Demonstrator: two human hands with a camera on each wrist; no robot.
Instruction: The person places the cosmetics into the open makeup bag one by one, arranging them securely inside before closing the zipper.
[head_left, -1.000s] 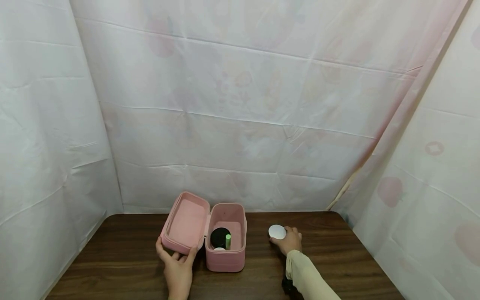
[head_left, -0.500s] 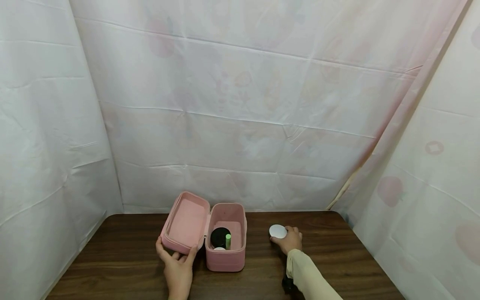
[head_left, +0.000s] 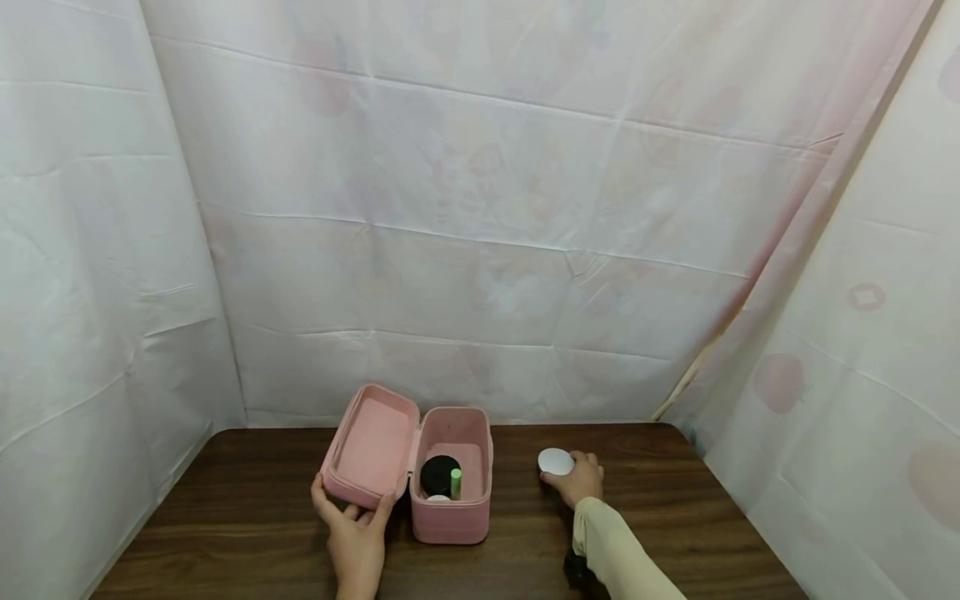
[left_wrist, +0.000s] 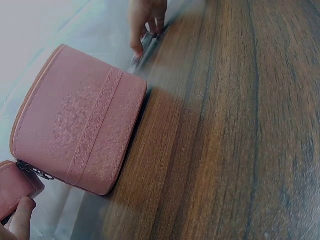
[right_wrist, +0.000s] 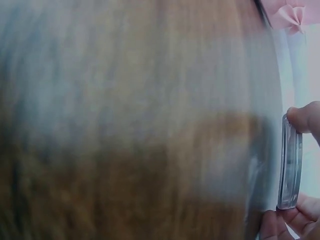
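Observation:
My left hand (head_left: 356, 542) holds the near edge of the open lid (head_left: 371, 446) of a pink zip-up cosmetic case (head_left: 452, 523). Inside the case lie a round black item (head_left: 437, 473), a slim light-green tube (head_left: 456, 482) and something white, only partly showing. To the right of the case, my right hand (head_left: 580, 482) grips a flat round container (head_left: 555, 461) with a white top. In the right wrist view its clear side (right_wrist: 289, 165) shows between thumb and fingers, at the table surface. The left wrist view shows the case's outer wall (left_wrist: 90, 120) and zipper pull (left_wrist: 32, 169).
Case and container stand on a dark wooden table (head_left: 675, 508). Pale patterned curtains (head_left: 480, 208) hang behind it and on both sides. A pink bow (right_wrist: 292, 17) appears at the corner of the right wrist view. A black band (head_left: 576, 572) is at the right wrist.
Almost nothing differs. The white-topped container and my right hand have shifted a hair to the right since a second ago; the left hand and lid stay still.

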